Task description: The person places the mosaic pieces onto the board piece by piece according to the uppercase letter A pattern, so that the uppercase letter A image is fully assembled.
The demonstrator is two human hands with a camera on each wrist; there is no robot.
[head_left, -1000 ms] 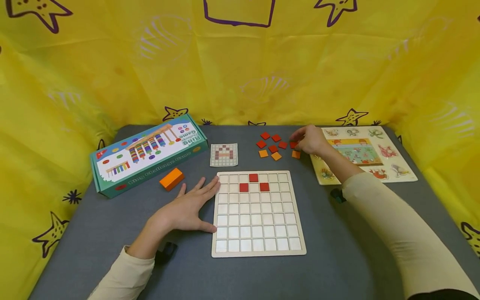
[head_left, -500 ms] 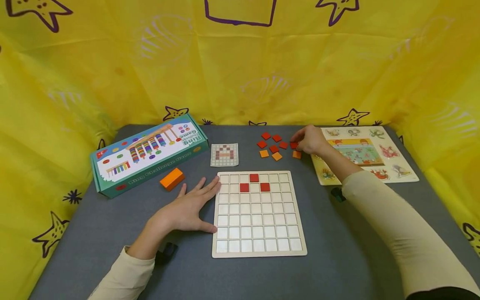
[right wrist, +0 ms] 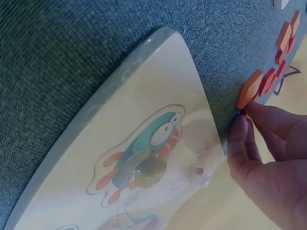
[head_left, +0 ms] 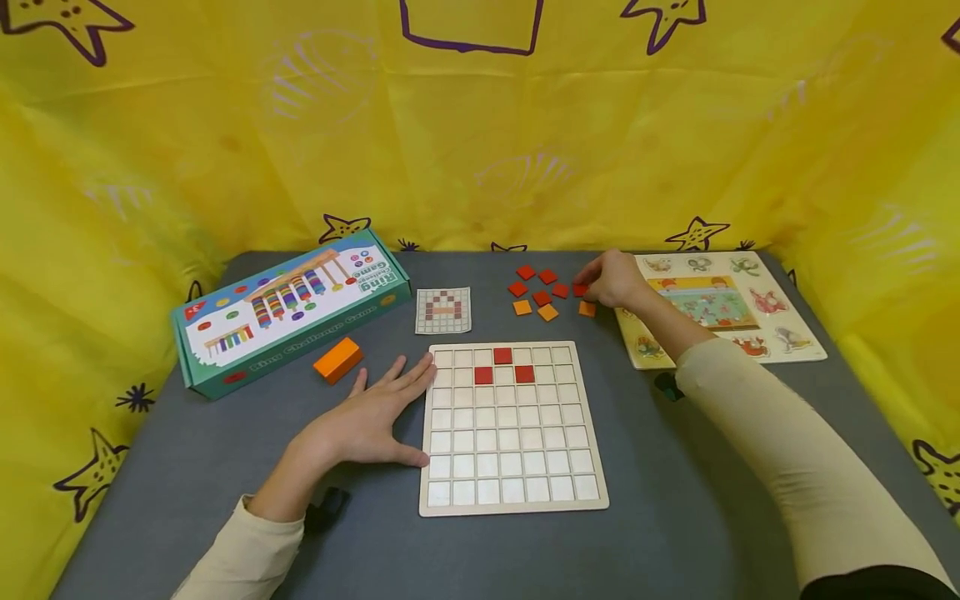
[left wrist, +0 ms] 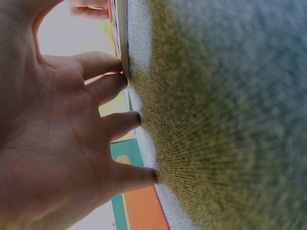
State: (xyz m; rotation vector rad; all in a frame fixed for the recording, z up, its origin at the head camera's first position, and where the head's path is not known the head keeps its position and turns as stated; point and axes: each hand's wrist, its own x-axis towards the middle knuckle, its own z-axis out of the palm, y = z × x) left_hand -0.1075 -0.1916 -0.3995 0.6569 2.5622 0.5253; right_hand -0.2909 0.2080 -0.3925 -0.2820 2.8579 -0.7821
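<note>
A pale wooden grid board (head_left: 513, 425) lies in the middle of the table, with three red tiles in its upper rows. My left hand (head_left: 371, 421) rests on its left edge, fingers spread and thumb extended; the left wrist view shows those straight fingers (left wrist: 127, 177) too. At the back right, my right hand (head_left: 617, 282) pinches a red square tile (head_left: 580, 290) between thumb and fingers at table level. In the right wrist view the fingers mostly cover that tile. Several loose red tiles (head_left: 542, 297) lie beside it, along with three orange tiles (head_left: 587, 309).
A small pattern card (head_left: 443, 311) lies behind the board. To the left are an orange block (head_left: 337, 360) and a green game box (head_left: 292, 312). An animal puzzle board (head_left: 780, 333) lies under the right forearm. Yellow cloth (head_left: 480, 125) surrounds the table.
The head view has shifted slightly. Both hands keep their places, the left at the board's edge and the right at the red tile.
</note>
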